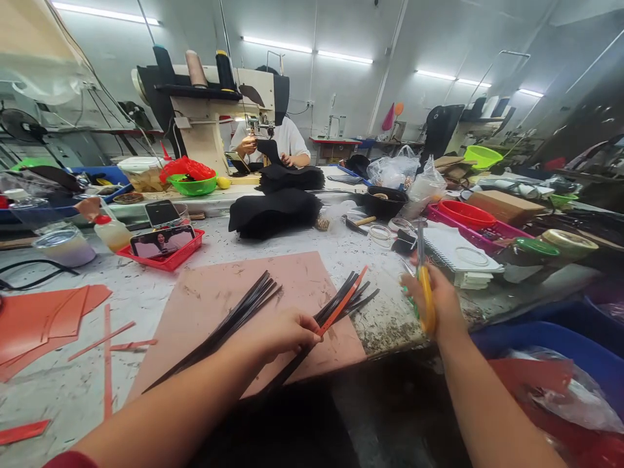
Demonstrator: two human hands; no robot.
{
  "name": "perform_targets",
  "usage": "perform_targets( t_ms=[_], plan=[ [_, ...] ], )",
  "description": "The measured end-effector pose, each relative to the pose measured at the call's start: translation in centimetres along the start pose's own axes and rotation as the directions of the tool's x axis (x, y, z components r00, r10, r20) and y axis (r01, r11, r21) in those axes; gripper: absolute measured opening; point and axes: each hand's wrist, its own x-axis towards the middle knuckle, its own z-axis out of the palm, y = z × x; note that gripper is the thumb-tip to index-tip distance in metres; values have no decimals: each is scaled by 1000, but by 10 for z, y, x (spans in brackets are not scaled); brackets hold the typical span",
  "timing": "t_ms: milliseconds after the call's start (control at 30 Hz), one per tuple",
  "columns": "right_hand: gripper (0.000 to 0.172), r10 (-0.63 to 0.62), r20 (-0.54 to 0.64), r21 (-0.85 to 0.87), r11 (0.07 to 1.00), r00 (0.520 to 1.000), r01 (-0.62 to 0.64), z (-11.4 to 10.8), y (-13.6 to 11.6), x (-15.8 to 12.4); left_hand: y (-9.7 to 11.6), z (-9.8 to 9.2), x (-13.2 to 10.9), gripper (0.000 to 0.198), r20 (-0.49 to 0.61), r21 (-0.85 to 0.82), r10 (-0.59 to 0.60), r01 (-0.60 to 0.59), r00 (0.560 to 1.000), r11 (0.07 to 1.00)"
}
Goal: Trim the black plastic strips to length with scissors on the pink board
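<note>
My left hand pinches the lower end of a narrow orange-red strip between thumb and fingertips. That strip lies along a fanned bundle of black strips, which runs under my hand toward the table's front edge. A second bundle of black strips rests to the left on a pink sheet. Over the table's right side, my right hand grips yellow-handled scissors with the blades pointing up and away. Whether the blades are parted is hard to see.
Orange-red pieces and thin strips lie at the left. A red basket holds a phone. Black stacked pieces sit behind the sheet. A notebook and blue bin are at right. Someone sits at a sewing machine.
</note>
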Motion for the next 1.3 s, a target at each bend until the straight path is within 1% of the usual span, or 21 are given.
perform_targets(
  t_ms=[33, 67, 100, 133, 167, 200, 233, 267, 300, 333, 400, 467, 600, 800, 867, 1033, 1167, 1300],
  plan=[
    [47, 29, 81, 2, 1000, 996, -29, -2, 1, -25, 0, 0, -1, 14, -3, -13, 2, -2, 1000, 1000],
    [45, 66, 222, 18, 997, 973, -71, -3, 2, -52, -1, 0, -1, 14, -6, -25, 3, -4, 1000, 1000],
    [42, 78, 385, 13, 996, 920, -90, -3, 5, -78, -1, 1, -2, 15, -8, -37, 4, -4, 1000, 999],
    [43, 58, 532, 7, 997, 845, -73, -3, 8, -103, -1, 1, -2, 14, -10, -48, 4, -4, 1000, 999],
    [43, 48, 624, -16, 999, 780, -49, -2, 12, -126, -1, 1, -2, 14, -11, -58, 2, -3, 1000, 998],
    [44, 34, 698, -37, 999, 715, -12, 0, 16, -146, -1, 2, -2, 14, -10, -68, -1, 0, 1000, 998],
    [46, 20, 748, -48, 999, 663, 24, 3, 20, -161, 0, 3, -2, 14, -10, -75, -4, 3, 1000, 997],
    [47, 16, 780, -61, 997, 625, 51, 6, 23, -173, 0, 4, -3, 14, -10, -81, -7, 7, 1000, 997],
    [49, 17, 799, -72, 995, 601, 67, 9, 25, -182, 1, 5, -3, 13, -9, -85, -10, 9, 1000, 996],
    [51, 22, 805, -82, 994, 593, 74, 12, 25, -187, 2, 5, -4, 13, -8, -87, -11, 11, 1000, 996],
    [53, 30, 799, -91, 993, 601, 71, 18, 22, -190, 5, 7, -6, 12, -5, -87, -12, 11, 1000, 996],
    [53, 28, 789, -87, 994, 614, 67, 22, 16, -188, 6, 7, -8, 12, -5, -82, -13, 12, 1000, 997],
    [50, 46, 793, -106, 992, 607, 64, 24, 4, -180, 6, 6, -9, 14, -19, -60, -23, 22, 1000, 998],
    [39, -12, 744, -58, 995, 668, 83, 26, 0, -180, 5, 5, -10, 15, -23, -30, -30, 29, 999, 999],
    [38, -14, 735, -56, 995, 678, 82, 27, 0, -181, 5, 6, -10, 15, -21, -26, -29, 28, 999, 999],
    [40, 24, 752, -84, 995, 659, 61, 27, 0, -181, 4, 6, -9, 13, -20, -30, -36, 36, 999, 999],
    [39, 24, 733, -56, 998, 679, 25, 28, 2, -183, 3, 7, -8, 13, -27, -47, -45, 43, 999, 998],
    [40, 53, 732, -52, 998, 680, -22, 30, 5, -188, 3, 7, -10, 14, -26, -63, -42, 40, 999, 997]
  ],
)
